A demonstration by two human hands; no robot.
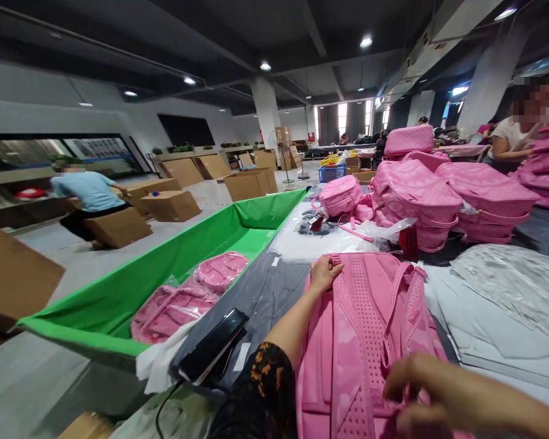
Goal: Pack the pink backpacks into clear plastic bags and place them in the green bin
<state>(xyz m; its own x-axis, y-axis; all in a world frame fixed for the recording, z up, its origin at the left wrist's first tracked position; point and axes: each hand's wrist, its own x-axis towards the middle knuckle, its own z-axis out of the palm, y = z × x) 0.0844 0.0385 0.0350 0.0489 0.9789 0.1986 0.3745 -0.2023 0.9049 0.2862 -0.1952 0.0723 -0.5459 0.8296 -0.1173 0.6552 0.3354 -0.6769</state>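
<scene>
- Front and centre, the pink backpack (366, 317) lies flat on the dark-covered table (281, 299), its perforated back panel and shoulder straps facing up, directly in front of the wearer.
- Here's the left hand (324, 274), up at the backpack's top left corner, fingers and thumb grasping the edge right beside a small pink buckle (337, 260); a black sleeve (271, 378) with orange flowers covers that arm.
- Over on the lower right, the right hand (421, 390) is a blur above the backpack's strap side, fingers bent; whether it grips anything or is free, I cannot tell.
- Just left of the backpack, a black case (213, 341) sits tilted near the table's edge, a dark cable running down beside it.
- Further left, the green bin (114, 299), and inside it, pink bags (178, 308) in clear plastic.
- Beyond the backpack's top, a group of plump pink backpacks (414, 198) with a smaller rounded pink bag (341, 195) at their left and a red tag (409, 244) in front.
- On the right, clear plastic bags (516, 286) lie piled on pale sheets (498, 335).
- Across the floor, a person in a light blue shirt (89, 190) bends by a cardboard box (119, 227); far right, a co-worker in a white top (515, 137) stands behind more pink bags (546, 167).
</scene>
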